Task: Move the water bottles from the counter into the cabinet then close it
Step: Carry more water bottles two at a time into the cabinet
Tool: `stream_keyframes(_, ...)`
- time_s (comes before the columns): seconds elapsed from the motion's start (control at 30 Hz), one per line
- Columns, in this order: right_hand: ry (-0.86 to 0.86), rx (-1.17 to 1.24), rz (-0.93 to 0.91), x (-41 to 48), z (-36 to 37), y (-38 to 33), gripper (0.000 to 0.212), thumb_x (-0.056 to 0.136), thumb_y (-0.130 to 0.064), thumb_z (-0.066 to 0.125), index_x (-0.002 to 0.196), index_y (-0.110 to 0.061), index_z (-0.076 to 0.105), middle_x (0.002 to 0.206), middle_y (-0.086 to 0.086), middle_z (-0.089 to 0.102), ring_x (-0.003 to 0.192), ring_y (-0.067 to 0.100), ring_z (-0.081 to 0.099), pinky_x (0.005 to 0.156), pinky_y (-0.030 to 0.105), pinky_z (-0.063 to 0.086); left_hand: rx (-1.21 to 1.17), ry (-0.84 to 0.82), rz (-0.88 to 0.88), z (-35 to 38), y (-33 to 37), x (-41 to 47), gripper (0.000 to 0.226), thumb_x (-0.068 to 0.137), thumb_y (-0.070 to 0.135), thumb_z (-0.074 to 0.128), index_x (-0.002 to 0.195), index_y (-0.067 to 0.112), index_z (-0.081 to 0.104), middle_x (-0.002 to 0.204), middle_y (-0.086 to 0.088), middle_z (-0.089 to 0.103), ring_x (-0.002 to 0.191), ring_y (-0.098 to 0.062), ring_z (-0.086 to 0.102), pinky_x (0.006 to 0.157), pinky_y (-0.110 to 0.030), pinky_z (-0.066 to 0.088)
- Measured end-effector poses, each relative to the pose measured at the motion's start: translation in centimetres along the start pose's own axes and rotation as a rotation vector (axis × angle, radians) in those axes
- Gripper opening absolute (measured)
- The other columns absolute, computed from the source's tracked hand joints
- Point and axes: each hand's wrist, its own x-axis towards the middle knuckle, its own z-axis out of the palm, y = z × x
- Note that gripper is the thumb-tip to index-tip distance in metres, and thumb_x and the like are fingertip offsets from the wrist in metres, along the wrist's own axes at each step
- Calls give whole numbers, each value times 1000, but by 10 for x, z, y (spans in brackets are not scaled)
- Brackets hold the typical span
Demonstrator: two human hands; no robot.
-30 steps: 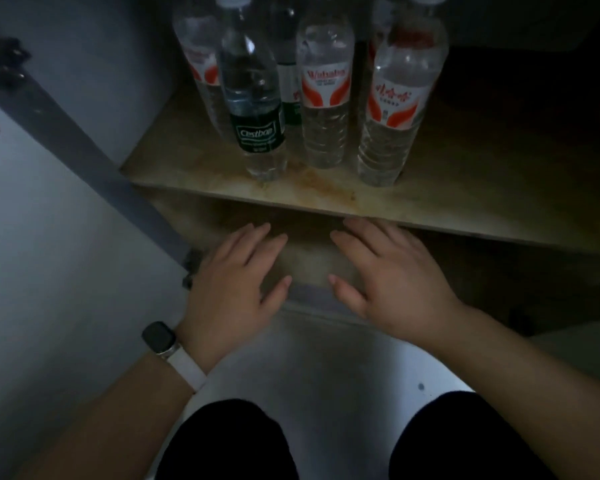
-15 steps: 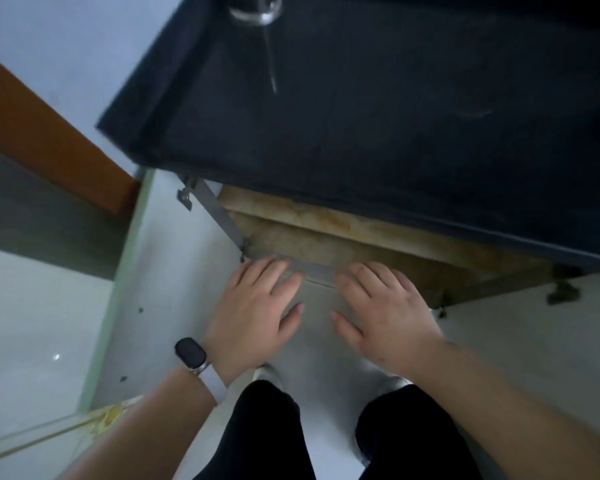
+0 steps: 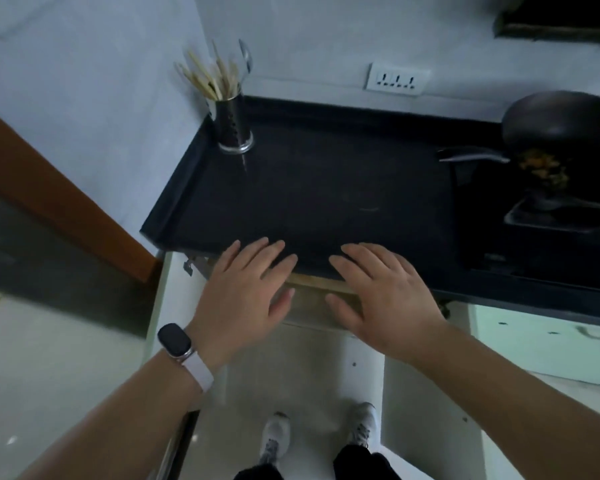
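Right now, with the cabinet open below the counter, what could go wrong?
The left door and right door stand open flanking the shoes; a sideways step may knock a shin. Left hand and right hand hover open, gripping neither door, so closing could be skipped. An elbow might catch the jutting wok handle.

On my feed the counter (image 3: 326, 188) fills the middle of the frame. A utensil holder (image 3: 234, 126) stands on its back left corner, with a wall socket (image 3: 397, 79) top centre. A wok (image 3: 561, 129) sits on the stove (image 3: 551, 216) at far right. My operator's left hand (image 3: 243, 296) and right hand (image 3: 385, 299) are side by side at the counter's front edge, with the open cabinet (image 3: 309, 306) below and shoes (image 3: 276, 434) bottom centre.
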Motion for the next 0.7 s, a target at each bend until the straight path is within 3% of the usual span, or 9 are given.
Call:
stream_keyframes(0.17, 26, -96, 82, -13, -38, 7, 57, 90, -53, 43, 130, -17, 62, 132, 6, 61, 123, 29, 55, 103, 43, 43, -71, 71, 116, -25, 21, 22, 48, 93, 38, 55, 134, 16, 64, 142, -10, 59, 134, -31, 52, 113, -49, 37)
stream_keyframes(0.4, 77, -246, 362, -75, -83, -2, 56, 91, -55, 40, 131, -21, 61, 131, 1, 61, 120, 25, 57, 93, 41, 50, -154, 122, 423, -36, 55, 60, 49, 95, 40, 54, 139, 18, 60, 144, -10, 57, 136, -29, 50, 114, -49, 36)
stream_keyframes(0.7, 96, -368, 733, -202, -121, -5, 50, 93, -53, 42, 129, -22, 58, 133, 4, 60, 120, 30, 57, 95, 46, 49, -281, 120, 821, -26, 171, 85, 48, 94, 38, 57, 136, 14, 61, 140, -14, 59, 134, -33, 52, 110, -55, 42)
